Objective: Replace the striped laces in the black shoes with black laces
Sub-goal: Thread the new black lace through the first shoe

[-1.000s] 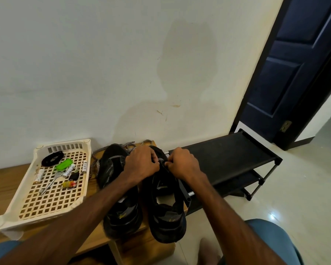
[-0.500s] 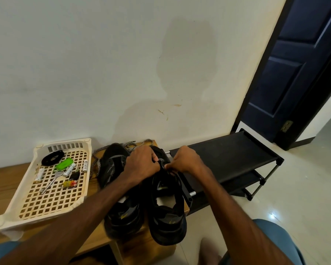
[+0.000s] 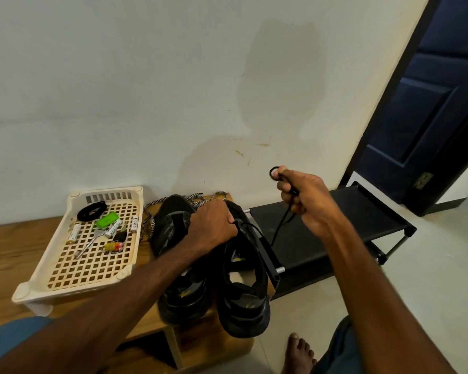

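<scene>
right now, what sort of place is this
Probably a home entry or hallway: a low black shoe rack stands against the wall near a dark door, and shoes sit on a wooden bench beside it.

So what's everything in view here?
bench: one, brown wood, by wall
black shoes: two, black, side by side on bench
black lace: one, black, rising from one shoe
striped laces: loose heap, black-and-white, behind shoes
tray: one, cream, left on bench
batteries: three, white, in tray
shoe rack: one, black, right of bench
door: one, dark blue, far right
left hand: one, grips a shoe
right hand: one, raised, holds black lace
</scene>
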The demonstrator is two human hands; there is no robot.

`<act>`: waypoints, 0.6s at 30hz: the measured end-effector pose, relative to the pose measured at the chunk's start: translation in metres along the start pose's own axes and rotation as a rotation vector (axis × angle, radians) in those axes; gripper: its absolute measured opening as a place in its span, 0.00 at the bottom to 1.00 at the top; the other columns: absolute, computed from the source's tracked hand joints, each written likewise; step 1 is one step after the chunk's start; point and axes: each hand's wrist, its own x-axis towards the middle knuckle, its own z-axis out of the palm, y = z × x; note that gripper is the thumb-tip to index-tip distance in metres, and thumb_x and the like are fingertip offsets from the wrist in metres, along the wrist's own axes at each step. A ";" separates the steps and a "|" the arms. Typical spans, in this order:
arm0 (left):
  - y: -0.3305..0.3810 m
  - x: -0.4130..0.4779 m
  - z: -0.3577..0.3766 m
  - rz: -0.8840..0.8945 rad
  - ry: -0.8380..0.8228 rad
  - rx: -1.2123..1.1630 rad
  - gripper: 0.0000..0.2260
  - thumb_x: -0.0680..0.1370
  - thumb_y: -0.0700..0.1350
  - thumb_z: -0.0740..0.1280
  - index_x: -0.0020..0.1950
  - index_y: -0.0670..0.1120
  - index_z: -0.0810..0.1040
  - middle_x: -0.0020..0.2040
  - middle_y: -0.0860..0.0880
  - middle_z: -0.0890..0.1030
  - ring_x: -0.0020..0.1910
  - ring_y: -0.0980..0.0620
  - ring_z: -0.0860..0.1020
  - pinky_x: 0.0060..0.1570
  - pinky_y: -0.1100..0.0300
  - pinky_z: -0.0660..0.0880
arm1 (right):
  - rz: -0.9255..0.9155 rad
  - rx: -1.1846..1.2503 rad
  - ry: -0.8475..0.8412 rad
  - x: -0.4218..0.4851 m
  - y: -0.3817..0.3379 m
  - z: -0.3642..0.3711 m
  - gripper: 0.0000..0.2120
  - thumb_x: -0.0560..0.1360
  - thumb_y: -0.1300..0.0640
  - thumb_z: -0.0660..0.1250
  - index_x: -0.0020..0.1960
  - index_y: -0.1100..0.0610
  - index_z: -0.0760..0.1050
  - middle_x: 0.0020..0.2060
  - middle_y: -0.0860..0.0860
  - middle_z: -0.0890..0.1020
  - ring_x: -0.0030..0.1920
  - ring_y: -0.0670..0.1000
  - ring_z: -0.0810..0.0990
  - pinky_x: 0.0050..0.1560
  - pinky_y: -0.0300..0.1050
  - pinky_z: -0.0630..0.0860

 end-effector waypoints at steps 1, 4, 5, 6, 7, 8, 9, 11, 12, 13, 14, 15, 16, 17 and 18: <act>-0.001 0.000 0.001 0.003 0.002 0.000 0.03 0.73 0.46 0.76 0.41 0.52 0.84 0.39 0.57 0.81 0.42 0.55 0.82 0.50 0.52 0.82 | -0.047 -0.234 0.021 0.000 0.005 0.001 0.10 0.79 0.49 0.70 0.46 0.53 0.87 0.35 0.43 0.81 0.30 0.43 0.76 0.30 0.34 0.71; -0.002 -0.001 0.000 -0.001 0.003 -0.011 0.03 0.72 0.46 0.76 0.40 0.53 0.83 0.39 0.58 0.81 0.41 0.55 0.81 0.48 0.54 0.82 | -0.082 -1.013 -0.024 0.001 0.028 0.014 0.09 0.78 0.47 0.72 0.48 0.50 0.88 0.43 0.45 0.88 0.40 0.46 0.84 0.43 0.44 0.82; -0.002 -0.001 0.000 -0.003 0.003 -0.012 0.03 0.72 0.46 0.76 0.40 0.53 0.84 0.39 0.58 0.81 0.42 0.55 0.82 0.47 0.54 0.81 | -0.039 -1.108 -0.062 0.001 0.033 0.021 0.08 0.77 0.46 0.73 0.49 0.49 0.88 0.43 0.45 0.88 0.40 0.46 0.84 0.44 0.45 0.81; -0.003 -0.001 0.000 -0.006 0.002 -0.017 0.03 0.71 0.46 0.76 0.41 0.53 0.84 0.39 0.59 0.81 0.43 0.54 0.82 0.47 0.55 0.81 | 0.001 -1.148 -0.095 0.002 0.039 0.027 0.08 0.76 0.45 0.74 0.50 0.48 0.88 0.43 0.45 0.87 0.40 0.46 0.83 0.43 0.44 0.80; -0.004 -0.001 0.000 -0.009 0.002 -0.024 0.02 0.71 0.46 0.76 0.41 0.53 0.84 0.39 0.58 0.81 0.44 0.54 0.83 0.46 0.56 0.80 | 0.029 -1.183 -0.113 0.002 0.043 0.034 0.08 0.76 0.45 0.75 0.50 0.48 0.88 0.42 0.46 0.87 0.39 0.46 0.82 0.41 0.43 0.78; -0.004 -0.001 0.000 -0.013 0.003 -0.031 0.02 0.71 0.46 0.76 0.41 0.54 0.85 0.41 0.58 0.82 0.44 0.54 0.83 0.46 0.57 0.79 | 0.037 -1.227 -0.108 0.003 0.047 0.040 0.08 0.76 0.46 0.75 0.51 0.49 0.87 0.42 0.48 0.86 0.39 0.48 0.81 0.41 0.43 0.76; -0.005 -0.001 0.000 -0.018 0.005 -0.033 0.02 0.71 0.46 0.76 0.40 0.54 0.85 0.42 0.58 0.83 0.45 0.54 0.83 0.46 0.57 0.79 | 0.034 -1.268 -0.092 0.005 0.050 0.044 0.09 0.77 0.47 0.74 0.52 0.50 0.87 0.42 0.49 0.86 0.39 0.49 0.80 0.41 0.43 0.74; -0.006 -0.002 -0.002 -0.027 0.003 -0.030 0.03 0.71 0.46 0.76 0.40 0.54 0.85 0.44 0.57 0.84 0.46 0.53 0.83 0.49 0.54 0.81 | 0.041 -1.310 -0.060 0.007 0.053 0.048 0.08 0.78 0.50 0.73 0.51 0.53 0.86 0.40 0.50 0.83 0.38 0.51 0.78 0.42 0.44 0.73; -0.006 -0.002 -0.002 -0.032 -0.002 -0.026 0.03 0.71 0.46 0.76 0.40 0.53 0.85 0.45 0.57 0.84 0.46 0.53 0.83 0.50 0.53 0.81 | 0.047 -1.304 -0.053 0.007 0.053 0.047 0.08 0.78 0.50 0.72 0.47 0.53 0.85 0.36 0.49 0.81 0.37 0.51 0.78 0.41 0.44 0.72; -0.006 -0.002 -0.003 -0.037 -0.006 -0.021 0.03 0.71 0.46 0.76 0.41 0.53 0.84 0.45 0.57 0.84 0.46 0.53 0.83 0.51 0.52 0.82 | 0.048 -1.278 -0.044 0.008 0.052 0.045 0.10 0.78 0.50 0.71 0.41 0.53 0.83 0.33 0.49 0.79 0.34 0.50 0.77 0.39 0.42 0.70; -0.006 -0.001 -0.003 -0.039 -0.008 -0.016 0.03 0.71 0.45 0.76 0.41 0.53 0.85 0.44 0.57 0.84 0.46 0.52 0.83 0.51 0.52 0.82 | 0.039 -1.227 -0.028 0.009 0.050 0.043 0.13 0.78 0.50 0.71 0.37 0.53 0.81 0.30 0.48 0.78 0.32 0.49 0.76 0.36 0.40 0.69; -0.005 -0.001 -0.003 -0.041 -0.006 -0.011 0.03 0.71 0.45 0.76 0.40 0.52 0.84 0.43 0.57 0.83 0.46 0.53 0.83 0.50 0.52 0.82 | 0.023 -1.159 -0.008 0.010 0.046 0.040 0.15 0.78 0.50 0.71 0.35 0.55 0.81 0.28 0.48 0.78 0.30 0.48 0.75 0.34 0.39 0.68; -0.005 -0.001 -0.003 -0.042 -0.004 -0.007 0.03 0.71 0.45 0.76 0.39 0.52 0.84 0.42 0.58 0.83 0.45 0.53 0.83 0.50 0.52 0.82 | -0.002 -1.087 0.015 0.011 0.041 0.036 0.15 0.78 0.49 0.71 0.36 0.56 0.83 0.28 0.49 0.80 0.28 0.47 0.75 0.32 0.39 0.67; -0.005 -0.001 -0.002 -0.042 -0.002 -0.004 0.03 0.71 0.45 0.76 0.39 0.52 0.84 0.40 0.58 0.82 0.44 0.53 0.82 0.50 0.52 0.82 | -0.030 -1.024 0.037 0.012 0.036 0.032 0.14 0.78 0.49 0.71 0.39 0.58 0.85 0.29 0.50 0.82 0.29 0.47 0.75 0.31 0.38 0.68; -0.004 -0.001 -0.002 -0.040 -0.002 -0.002 0.03 0.71 0.44 0.76 0.38 0.51 0.84 0.39 0.58 0.82 0.43 0.54 0.82 0.50 0.52 0.82 | -0.053 -0.966 0.050 0.012 0.031 0.026 0.14 0.78 0.49 0.72 0.40 0.58 0.86 0.31 0.51 0.84 0.30 0.48 0.76 0.32 0.38 0.69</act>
